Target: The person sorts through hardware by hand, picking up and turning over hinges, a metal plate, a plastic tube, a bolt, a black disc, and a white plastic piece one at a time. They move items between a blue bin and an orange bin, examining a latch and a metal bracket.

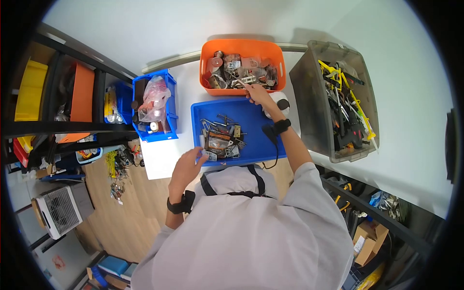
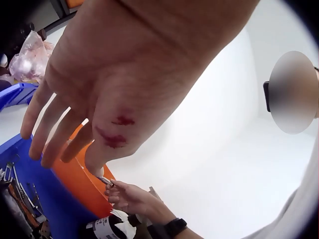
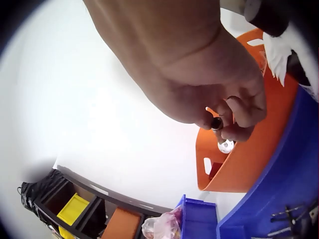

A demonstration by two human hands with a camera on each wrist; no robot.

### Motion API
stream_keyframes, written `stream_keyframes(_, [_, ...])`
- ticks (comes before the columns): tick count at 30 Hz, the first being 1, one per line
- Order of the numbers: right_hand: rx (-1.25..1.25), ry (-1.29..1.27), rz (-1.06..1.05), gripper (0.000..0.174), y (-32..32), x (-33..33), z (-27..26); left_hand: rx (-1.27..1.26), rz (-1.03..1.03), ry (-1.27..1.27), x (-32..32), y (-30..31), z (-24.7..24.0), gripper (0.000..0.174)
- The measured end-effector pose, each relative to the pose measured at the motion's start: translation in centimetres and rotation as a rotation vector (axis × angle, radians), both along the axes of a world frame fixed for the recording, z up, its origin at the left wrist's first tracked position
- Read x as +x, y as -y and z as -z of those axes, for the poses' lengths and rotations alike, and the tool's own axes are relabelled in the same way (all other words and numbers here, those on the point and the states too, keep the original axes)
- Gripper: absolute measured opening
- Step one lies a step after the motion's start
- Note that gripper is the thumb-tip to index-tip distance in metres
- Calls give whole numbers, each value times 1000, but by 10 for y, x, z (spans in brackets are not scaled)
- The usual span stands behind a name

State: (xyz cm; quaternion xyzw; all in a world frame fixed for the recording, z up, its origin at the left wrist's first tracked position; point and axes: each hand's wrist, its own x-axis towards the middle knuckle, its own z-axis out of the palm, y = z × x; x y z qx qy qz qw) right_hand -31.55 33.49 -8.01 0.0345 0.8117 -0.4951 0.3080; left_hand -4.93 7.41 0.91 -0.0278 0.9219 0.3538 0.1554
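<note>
My right hand (image 1: 260, 95) pinches a small, slim metal piece (image 3: 217, 123) between thumb and fingers, over the front rim of the orange bin (image 1: 220, 91). Its rounded end shows in the right wrist view; fingers hide the rest. The bin holds bagged hardware (image 1: 234, 64) and loose metal parts. My left hand (image 1: 186, 169) hovers at the front left of the blue tray (image 1: 261, 145), fingers extended and loosely spread, holding nothing. In that tray lie several bolts, brackets and small packets (image 1: 220, 141), bunched toward the left side.
A blue bin (image 1: 171, 123) with a plastic bag (image 1: 155, 99) stands left. A tall grey tub (image 1: 309, 96) of tools stands right. Beside the orange bin is a black-and-white bottle (image 2: 107, 227). A black cable (image 1: 277, 154) hangs over the tray's right side.
</note>
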Motion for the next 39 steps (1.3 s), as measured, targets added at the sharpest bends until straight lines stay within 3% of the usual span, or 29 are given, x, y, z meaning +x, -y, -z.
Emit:
stream_keyframes(2, [35, -57, -24, 45, 6, -19, 19, 10, -10, 8, 6, 1, 5, 38])
stream_keyframes(4, [230, -199, -110, 48, 11, -34, 41, 6, -17, 19, 6, -1, 2, 38])
stream_keyframes(5, [258, -253, -144, 41, 12, -40, 51, 8, -27, 35, 6, -2, 1, 38])
stream_keyframes(8, [30, -285, 29, 39, 21, -25, 26, 11, -37, 46, 4, -2, 1, 38])
stream_keyframes(10, [36, -260, -10, 46, 19, -23, 17, 7, -39, 47, 2, 0, 3, 37])
stream_keyframes(13, [-21, -297, 50, 41, 9, 0, 13, 23, -47, 64, 1, 1, 10, 37])
stream_keyframes(15, [-30, -487, 59, 35, -1, 17, 11, 41, -56, 72, -1, 0, 13, 37])
stream_keyframes(19, [25, -430, 8, 28, -17, 56, 3, 13, -31, 53, -3, -1, 17, 36])
stream_keyframes(22, [133, -296, -150, 23, -28, 78, 28, 18, -18, 81, -6, -4, 18, 36])
stream_keyframes(24, [354, -367, -421, 27, -35, 89, 65, 4, -6, 72, -8, -4, 20, 37])
stream_keyframes(25, [405, -268, -438, 32, -37, 94, 72, 0, -9, 64, -8, -5, 19, 37])
stream_keyframes(28, [541, -365, -598, 34, -36, 112, 95, 9, -13, 88, -8, -4, 18, 37])
stream_keyframes(39, [583, -613, -743, 26, -36, 139, 134, 28, -64, 95, 1, 3, 19, 35])
